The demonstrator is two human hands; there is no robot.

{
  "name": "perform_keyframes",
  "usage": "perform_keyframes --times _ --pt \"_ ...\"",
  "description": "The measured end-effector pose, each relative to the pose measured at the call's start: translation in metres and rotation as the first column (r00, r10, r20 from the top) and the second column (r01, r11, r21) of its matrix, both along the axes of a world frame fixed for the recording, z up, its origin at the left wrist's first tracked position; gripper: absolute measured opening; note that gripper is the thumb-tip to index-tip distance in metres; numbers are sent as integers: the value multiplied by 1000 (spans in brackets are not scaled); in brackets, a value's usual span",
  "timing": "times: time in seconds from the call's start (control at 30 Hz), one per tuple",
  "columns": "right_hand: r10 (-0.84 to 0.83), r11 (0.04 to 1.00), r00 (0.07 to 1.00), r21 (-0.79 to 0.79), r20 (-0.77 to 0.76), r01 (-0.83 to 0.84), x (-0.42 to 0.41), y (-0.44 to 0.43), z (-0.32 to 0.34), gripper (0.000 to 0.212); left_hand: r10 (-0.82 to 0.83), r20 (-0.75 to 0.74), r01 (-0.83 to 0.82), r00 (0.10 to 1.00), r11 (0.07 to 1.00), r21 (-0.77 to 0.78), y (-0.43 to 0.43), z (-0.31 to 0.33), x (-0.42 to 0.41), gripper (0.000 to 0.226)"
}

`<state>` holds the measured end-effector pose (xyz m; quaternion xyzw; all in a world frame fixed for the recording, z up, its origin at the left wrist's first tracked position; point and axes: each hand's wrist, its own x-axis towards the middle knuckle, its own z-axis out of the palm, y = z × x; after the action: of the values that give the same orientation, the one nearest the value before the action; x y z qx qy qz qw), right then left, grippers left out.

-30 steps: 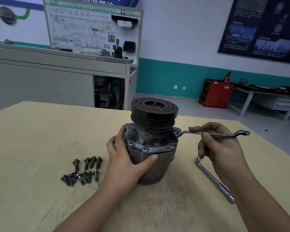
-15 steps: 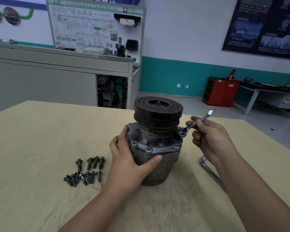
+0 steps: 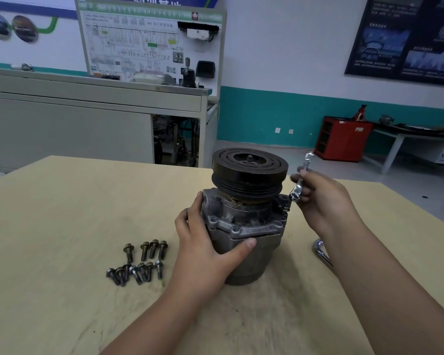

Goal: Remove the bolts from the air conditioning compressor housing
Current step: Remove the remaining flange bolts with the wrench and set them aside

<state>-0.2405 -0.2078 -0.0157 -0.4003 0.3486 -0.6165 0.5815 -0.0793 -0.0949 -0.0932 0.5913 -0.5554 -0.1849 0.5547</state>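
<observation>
Left hand (image 3: 203, 248) grips compressor (image 3: 251, 221); right hand (image 3: 326, 201) holds wrench (image 3: 296, 192).

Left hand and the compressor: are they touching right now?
Touching. The head view shows the left hand gripping the compressor, with the thumb pressed on its front and the fingers curled round its side, no gap visible.

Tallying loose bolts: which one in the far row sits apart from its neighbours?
The leftmost bolt: a clear gap separates it from the other three, which lie side by side.
</observation>
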Motion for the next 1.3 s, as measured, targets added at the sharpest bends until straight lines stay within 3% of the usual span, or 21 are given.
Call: perform_keyframes --times 0.13,0.27,0.4,0.6,0.87,1.0,1.13,1.3 --pt "-15 999 995 -41 97 19 -5 11 4 21 3 -9 -3 1000 1000 4 0 -1 0 111" --pt "-99 986 994 -131 48 104 -14 32 1 21 4 -9 -4 1000 1000 -2 0 -1 0 112" --pt "-239 920 965 -344 -108 190 -21 55 -7 24 4 -9 -4 1000 1000 -7 0 -1 0 113" --pt "-401 810 851 -566 -339 156 -20 74 -20 20 5 -33 -5 999 1000 -5 -1 -1 0 117" --pt "-639 602 620 -798 -454 36 -13 82 -31 21 7 -40 -7 999 1000 -12 0 0 -1 120" --pt "-580 682 631 -730 -515 31 -15 81 -27 24 10 -40 -10 999 1000 -12 0 1 -1 119" --pt "-344 850 809 -525 -476 53 -24 76 -19 26 7 -40 -7 999 1000 -3 0 1 -1 121" --pt "-145 932 903 -363 -404 -13 -34 63 -8 18 14 -52 -14 999 1000 1 0 0 -1 121"
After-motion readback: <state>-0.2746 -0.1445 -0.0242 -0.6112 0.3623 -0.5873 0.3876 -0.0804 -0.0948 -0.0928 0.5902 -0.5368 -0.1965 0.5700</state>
